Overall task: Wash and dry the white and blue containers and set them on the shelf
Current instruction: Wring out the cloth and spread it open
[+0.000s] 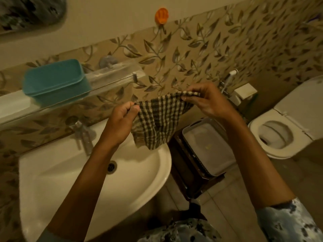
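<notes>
A blue container (56, 81) stands upright on the glass shelf (111, 79) above the sink. A white container (208, 147) rests on a dark wooden stool (188, 177) to the right of the sink. Between them I hold a checked cloth (157, 123) spread out in the air. My left hand (120, 124) pinches its left corner and my right hand (208, 100) pinches its right corner. The cloth hangs down over the sink's right edge and partly hides the white container's far rim.
A white sink (87, 180) with a drain (111, 166) and a chrome tap (82, 135) lies below my arms. A toilet (279, 135) with its lid up stands at the right. An orange hook (162, 15) sticks to the wall above.
</notes>
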`<state>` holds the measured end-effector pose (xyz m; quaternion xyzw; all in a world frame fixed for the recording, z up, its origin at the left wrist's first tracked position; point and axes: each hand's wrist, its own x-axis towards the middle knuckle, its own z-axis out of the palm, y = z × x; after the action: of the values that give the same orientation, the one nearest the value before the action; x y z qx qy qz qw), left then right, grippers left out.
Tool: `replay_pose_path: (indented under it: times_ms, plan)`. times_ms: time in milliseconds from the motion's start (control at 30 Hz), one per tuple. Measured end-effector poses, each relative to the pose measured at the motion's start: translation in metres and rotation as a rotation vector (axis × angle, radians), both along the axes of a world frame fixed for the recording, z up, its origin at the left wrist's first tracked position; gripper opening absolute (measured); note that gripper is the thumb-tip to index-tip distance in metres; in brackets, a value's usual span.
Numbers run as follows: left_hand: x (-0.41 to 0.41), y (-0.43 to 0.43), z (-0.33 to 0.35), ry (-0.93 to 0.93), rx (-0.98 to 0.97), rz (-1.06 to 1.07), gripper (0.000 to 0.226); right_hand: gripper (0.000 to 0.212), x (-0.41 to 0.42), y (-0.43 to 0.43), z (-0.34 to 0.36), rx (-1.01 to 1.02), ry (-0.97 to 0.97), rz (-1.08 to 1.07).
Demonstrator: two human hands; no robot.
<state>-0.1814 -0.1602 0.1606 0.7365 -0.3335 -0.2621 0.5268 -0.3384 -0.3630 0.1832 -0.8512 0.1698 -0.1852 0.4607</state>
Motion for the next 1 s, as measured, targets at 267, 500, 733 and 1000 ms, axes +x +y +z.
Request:
replay_pose_path:
  times_ms: [267,500,733,1000]
  plan:
    - [-0.054,-0.096,-0.058,0.132,0.093,-0.078,0.021,0.009,-0.046,-0.095,-0.047,0.053,0.105,0.016]
    - [-0.092,-0.191,-0.153,0.011,0.195,0.038,0.031,0.014,-0.070,-0.195,-0.139,0.062,0.258,0.090]
    - [-0.089,-0.267,-0.250,-0.095,0.394,0.132,0.005,0.007,-0.053,-0.264,-0.233,-0.033,0.385,0.090]
    - [-0.100,-0.303,-0.276,-0.260,0.370,0.182,0.021,0.017,-0.059,-0.284,-0.280,-0.100,0.276,-0.107]
